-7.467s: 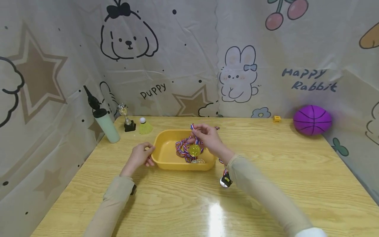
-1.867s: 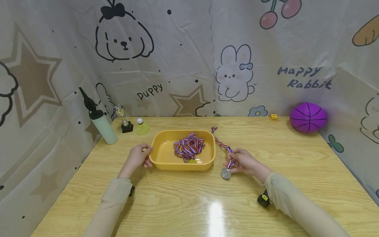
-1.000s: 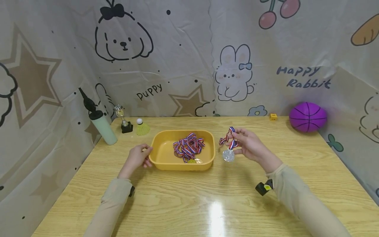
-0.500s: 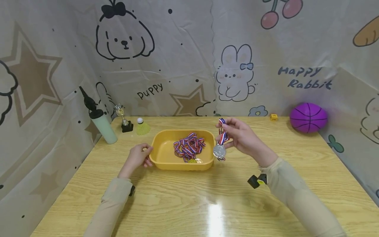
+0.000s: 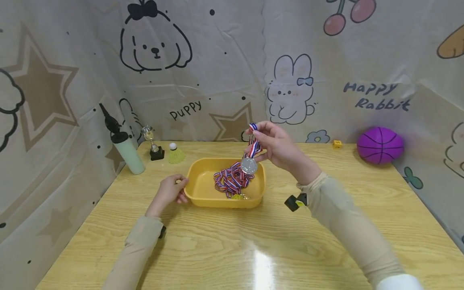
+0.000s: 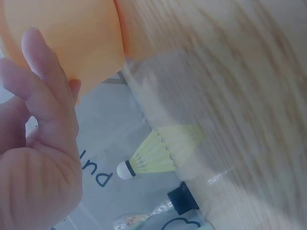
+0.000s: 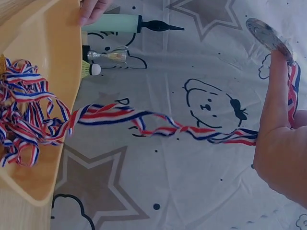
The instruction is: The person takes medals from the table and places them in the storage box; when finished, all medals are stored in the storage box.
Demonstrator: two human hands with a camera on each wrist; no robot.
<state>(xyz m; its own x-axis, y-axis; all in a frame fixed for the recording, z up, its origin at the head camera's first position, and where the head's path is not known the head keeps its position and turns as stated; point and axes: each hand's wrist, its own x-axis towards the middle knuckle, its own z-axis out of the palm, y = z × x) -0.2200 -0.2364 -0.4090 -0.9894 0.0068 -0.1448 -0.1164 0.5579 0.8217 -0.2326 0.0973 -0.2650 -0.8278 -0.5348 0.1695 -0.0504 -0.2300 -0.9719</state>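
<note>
My right hand (image 5: 279, 145) pinches the red, white and blue ribbon of a silver medal (image 5: 248, 165) above the right half of a yellow plastic tray (image 5: 203, 202). The disc hangs below the fingers; in the right wrist view the twisted ribbon (image 7: 177, 129) trails down into the tray. Inside lies a tangled heap of striped ribbons (image 5: 229, 181), with gold medals (image 5: 237, 197) at the front wall. At the tray's left end, my left hand (image 5: 170, 189) holds the rim between thumb and fingers; the left wrist view shows those fingers against the tray's outer wall (image 6: 91, 38).
Along the back left stand a pale green pump (image 5: 128, 153) with a black nozzle, a small trophy (image 5: 154, 145) on a black base and a yellow shuttlecock (image 5: 176, 154). A yellow cube (image 5: 337, 144) and a purple basketball (image 5: 380, 145) sit back right. Patterned cloth (image 5: 224, 72) hangs behind the table.
Earlier, the right hand lowered a gold medal into the tray. It then took the silver medal from the table right of the tray, lifted it and carried it left over the tray. Left hand stayed.
</note>
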